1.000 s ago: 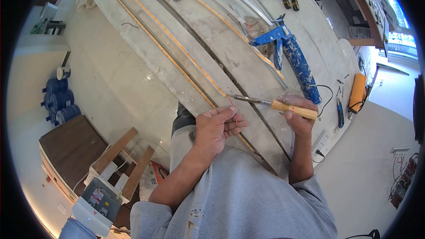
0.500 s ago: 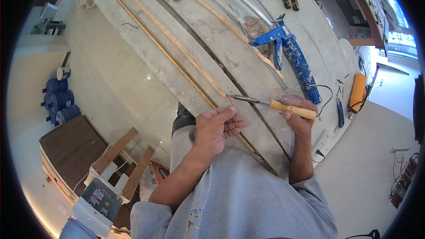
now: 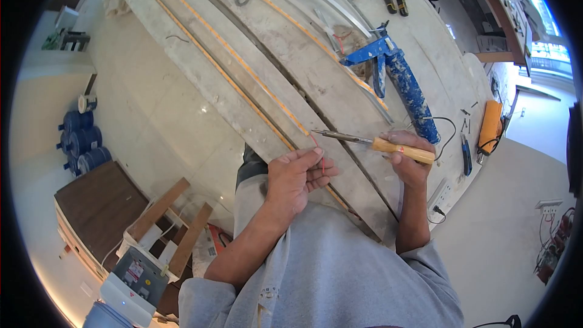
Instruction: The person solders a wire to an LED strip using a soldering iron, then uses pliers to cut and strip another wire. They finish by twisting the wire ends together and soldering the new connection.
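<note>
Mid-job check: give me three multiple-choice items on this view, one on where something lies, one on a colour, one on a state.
1. The caulking gun lies: A) on the bench beyond the hands B) on the floor C) in the left hand.
2. The wire pinched by the left hand is: A) green B) red C) white.
3. The right hand is: A) empty B) flat on the bench C) gripping the soldering iron.

A: it rests on the boards. B: red strand at the fingertips. C: fingers wrap its wooden handle.

Grey shirt, sleeves pushed up; bare forearms, bare fingers (image 3: 316,153).
</note>
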`<state>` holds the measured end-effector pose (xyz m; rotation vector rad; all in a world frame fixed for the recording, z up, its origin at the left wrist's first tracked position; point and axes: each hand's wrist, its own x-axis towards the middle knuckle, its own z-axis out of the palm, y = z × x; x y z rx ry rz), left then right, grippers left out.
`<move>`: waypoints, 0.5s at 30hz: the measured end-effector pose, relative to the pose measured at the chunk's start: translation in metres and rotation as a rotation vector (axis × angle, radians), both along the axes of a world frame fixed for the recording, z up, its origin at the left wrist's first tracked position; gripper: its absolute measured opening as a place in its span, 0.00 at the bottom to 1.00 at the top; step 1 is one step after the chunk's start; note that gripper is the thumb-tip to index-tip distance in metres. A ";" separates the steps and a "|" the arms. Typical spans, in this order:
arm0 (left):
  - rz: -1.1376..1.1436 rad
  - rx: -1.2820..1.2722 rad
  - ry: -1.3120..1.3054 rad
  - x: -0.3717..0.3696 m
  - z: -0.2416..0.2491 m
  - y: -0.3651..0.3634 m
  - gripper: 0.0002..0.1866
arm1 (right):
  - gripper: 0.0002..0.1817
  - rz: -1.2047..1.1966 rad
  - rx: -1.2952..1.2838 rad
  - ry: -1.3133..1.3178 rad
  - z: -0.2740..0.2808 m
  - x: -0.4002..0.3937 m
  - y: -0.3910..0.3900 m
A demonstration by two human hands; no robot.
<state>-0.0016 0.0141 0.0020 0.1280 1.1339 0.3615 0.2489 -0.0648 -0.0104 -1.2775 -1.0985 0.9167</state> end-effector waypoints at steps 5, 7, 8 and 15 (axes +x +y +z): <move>-0.007 -0.006 0.018 0.001 0.001 0.001 0.11 | 0.19 -0.103 -0.027 0.143 -0.015 0.005 -0.010; -0.008 -0.005 0.016 0.001 0.001 0.001 0.11 | 0.19 -0.140 -0.036 0.440 -0.019 0.008 -0.012; -0.013 -0.006 0.018 0.001 0.001 0.001 0.11 | 0.19 -0.145 -0.036 0.441 -0.020 0.009 -0.013; 0.009 -0.010 0.010 0.001 0.003 0.000 0.10 | 0.19 -0.089 -0.013 0.553 -0.023 0.013 -0.012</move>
